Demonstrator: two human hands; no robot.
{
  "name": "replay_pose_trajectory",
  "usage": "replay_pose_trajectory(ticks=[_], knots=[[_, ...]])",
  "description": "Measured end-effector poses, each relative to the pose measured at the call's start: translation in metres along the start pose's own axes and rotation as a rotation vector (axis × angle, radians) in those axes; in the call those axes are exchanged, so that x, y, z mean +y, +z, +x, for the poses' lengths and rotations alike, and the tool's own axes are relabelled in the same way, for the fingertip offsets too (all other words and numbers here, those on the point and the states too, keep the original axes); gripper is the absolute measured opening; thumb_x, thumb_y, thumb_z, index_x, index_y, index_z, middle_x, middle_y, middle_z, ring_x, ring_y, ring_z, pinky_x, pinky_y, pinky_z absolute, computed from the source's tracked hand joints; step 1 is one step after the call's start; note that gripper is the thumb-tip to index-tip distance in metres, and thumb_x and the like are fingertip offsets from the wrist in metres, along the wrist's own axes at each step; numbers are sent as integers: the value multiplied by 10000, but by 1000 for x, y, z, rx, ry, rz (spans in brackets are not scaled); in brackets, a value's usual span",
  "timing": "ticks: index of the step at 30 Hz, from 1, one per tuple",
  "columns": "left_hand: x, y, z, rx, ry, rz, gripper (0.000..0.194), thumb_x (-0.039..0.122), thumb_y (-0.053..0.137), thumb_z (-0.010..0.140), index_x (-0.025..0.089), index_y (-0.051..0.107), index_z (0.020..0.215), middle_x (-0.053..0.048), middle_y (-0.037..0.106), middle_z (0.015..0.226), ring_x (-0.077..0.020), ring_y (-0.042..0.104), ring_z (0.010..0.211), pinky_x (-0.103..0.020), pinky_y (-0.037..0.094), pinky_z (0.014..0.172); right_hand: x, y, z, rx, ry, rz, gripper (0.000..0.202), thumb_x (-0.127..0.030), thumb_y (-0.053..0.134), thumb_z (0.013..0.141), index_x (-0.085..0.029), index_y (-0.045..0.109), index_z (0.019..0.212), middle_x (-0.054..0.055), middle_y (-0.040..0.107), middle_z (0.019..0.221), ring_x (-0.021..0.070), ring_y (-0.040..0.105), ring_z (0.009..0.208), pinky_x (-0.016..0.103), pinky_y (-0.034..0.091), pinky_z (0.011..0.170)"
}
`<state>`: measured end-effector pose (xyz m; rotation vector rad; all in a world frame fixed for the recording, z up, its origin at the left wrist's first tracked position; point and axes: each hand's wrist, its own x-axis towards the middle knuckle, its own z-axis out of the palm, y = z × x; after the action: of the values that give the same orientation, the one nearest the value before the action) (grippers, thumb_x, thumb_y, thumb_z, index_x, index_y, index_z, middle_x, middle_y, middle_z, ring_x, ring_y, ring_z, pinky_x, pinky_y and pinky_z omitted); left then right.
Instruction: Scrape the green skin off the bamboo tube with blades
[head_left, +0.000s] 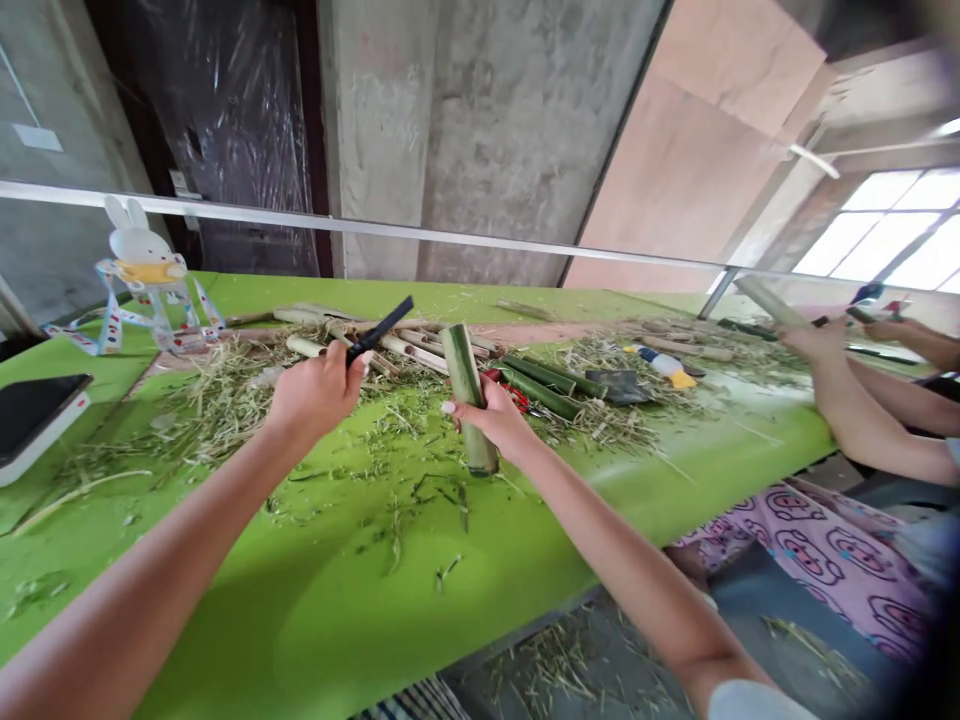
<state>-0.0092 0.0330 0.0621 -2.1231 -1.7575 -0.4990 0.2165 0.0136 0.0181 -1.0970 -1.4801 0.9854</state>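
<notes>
My left hand [316, 388] is closed round a slim black knife-like tool [384, 328], whose end points up to the right; its exact kind does not show. In my right hand [499, 415] is a short green bamboo piece [466, 375], gripped round its middle and tilted slightly, its lower end close to the table. The two hands are apart, and the tool does not touch the bamboo. Behind them lie pale stripped sticks [420, 350] among shavings. Just right of my right hand rest several green bamboo pieces [541, 388] and something red [517, 398], partly hidden.
Shavings [232, 395] are strewn over the green table [315, 610]. A rabbit-shaped bottle [142, 255] and a black-topped white device [45, 420] stand at left. A dark flat blade [621, 386] and a yellow-tipped bottle [667, 366] lie right. Another person's hands [806, 335] work farther right.
</notes>
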Motion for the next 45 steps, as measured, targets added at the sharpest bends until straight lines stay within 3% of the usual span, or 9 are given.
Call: replay_pose_trajectory(ticks=[4, 8, 13, 20, 29, 36, 40, 45], knots=[[21, 6, -15, -31, 174, -41, 487, 442, 152, 896, 112, 487, 1025, -124, 637, 696, -260, 638, 648, -315, 439, 535, 5, -4, 22, -107, 19, 182, 531, -282, 776, 516, -206, 473, 946, -23, 540, 789, 100, 523, 653, 244, 465, 595], [24, 20, -15, -101, 289, -49, 427, 415, 202, 891, 114, 473, 1027, -136, 653, 798, -256, 640, 702, -323, 455, 569, -1, 1, 35, -196, -8, 214, 472, -291, 789, 491, -202, 492, 847, -30, 529, 737, 97, 498, 634, 234, 438, 582], [16, 33, -10, -115, 297, -56, 415, 407, 217, 883, 114, 468, 1034, -126, 650, 785, -260, 635, 657, -336, 452, 550, -9, 11, 39, -160, -53, 229, 407, -324, 783, 499, -178, 523, 774, -23, 545, 709, 99, 493, 632, 242, 419, 600], [17, 31, -8, -135, 308, -56, 464, 426, 199, 883, 112, 448, 1117, -113, 650, 724, -275, 638, 655, -323, 431, 523, -8, 18, 34, -48, -74, 242, 379, -346, 780, 493, -179, 530, 724, -33, 537, 662, 91, 471, 571, 241, 400, 547], [21, 28, -8, -158, 305, -54, 469, 428, 188, 885, 116, 432, 1136, -111, 646, 720, -282, 640, 668, -321, 419, 520, -6, 20, 24, 39, -79, 91, 376, -448, 709, 588, -190, 458, 693, -44, 513, 542, 99, 469, 443, 256, 398, 447], [21, 26, -6, -166, 293, -68, 457, 425, 197, 882, 124, 445, 1122, -108, 640, 706, -273, 641, 675, -316, 419, 530, -5, 14, 26, 85, -131, -122, 335, -470, 673, 642, -188, 497, 679, -34, 511, 512, 117, 488, 417, 270, 400, 436], [19, 28, -6, -177, 332, -88, 444, 424, 191, 885, 130, 460, 1081, -105, 647, 722, -263, 636, 659, -314, 420, 531, -2, 11, 30, 47, -130, -40, 357, -423, 715, 604, -189, 510, 777, -33, 531, 584, 118, 506, 487, 263, 413, 480], [20, 31, -8, -230, 354, -86, 428, 419, 190, 884, 135, 455, 1063, -95, 650, 726, -246, 631, 628, -301, 419, 515, -1, 8, 30, -49, -136, 111, 487, -313, 775, 534, -203, 498, 920, -7, 585, 811, 130, 552, 720, 265, 456, 674]])
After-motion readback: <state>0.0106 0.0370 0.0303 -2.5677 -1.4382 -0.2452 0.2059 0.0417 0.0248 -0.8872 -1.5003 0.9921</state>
